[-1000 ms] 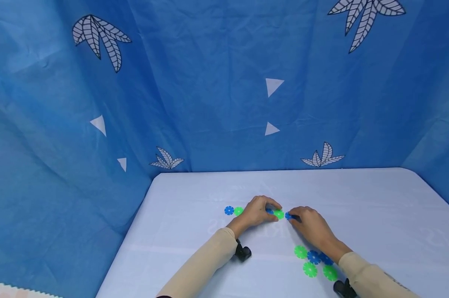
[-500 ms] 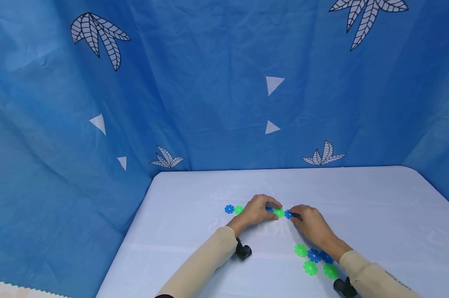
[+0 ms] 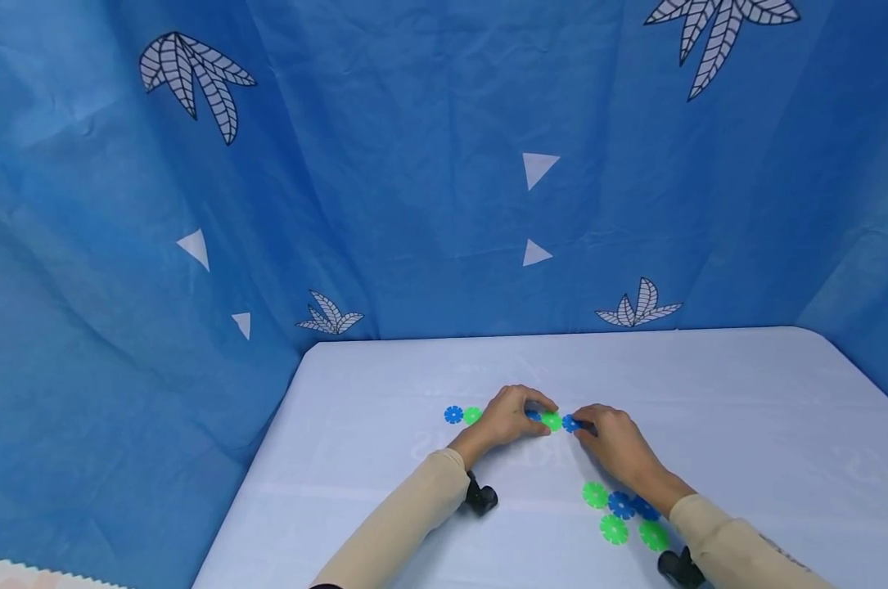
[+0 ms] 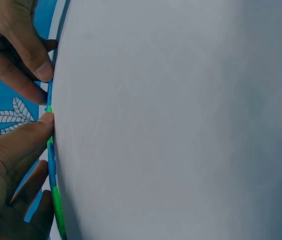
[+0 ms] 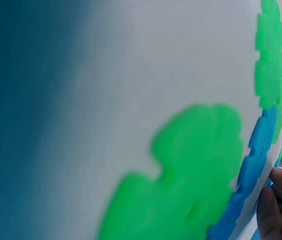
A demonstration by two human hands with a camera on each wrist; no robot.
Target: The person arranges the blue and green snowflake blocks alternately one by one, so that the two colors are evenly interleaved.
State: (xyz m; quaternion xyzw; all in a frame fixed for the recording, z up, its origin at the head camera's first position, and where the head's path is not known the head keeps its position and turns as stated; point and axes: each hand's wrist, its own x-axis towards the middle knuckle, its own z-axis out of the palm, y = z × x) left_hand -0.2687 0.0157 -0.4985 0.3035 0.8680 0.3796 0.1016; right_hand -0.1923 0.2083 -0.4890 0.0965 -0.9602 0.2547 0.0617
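Pinching a blue disc (image 3: 571, 423) between thumb and fingers of the right hand (image 3: 620, 448), at the right end of a row on the white table (image 3: 304, 491). Gripping the neighbouring green disc (image 3: 552, 421) with the left hand (image 3: 508, 415), with thumb at the near edge and forefinger at the far edge. Set rim to rim in the row, though impossible to tell whether joined. Partly hidden in the middle by the left hand. With three loose green discs (image 3: 615, 529) and two loose blue discs (image 3: 621, 505) clustered beside the right forearm.
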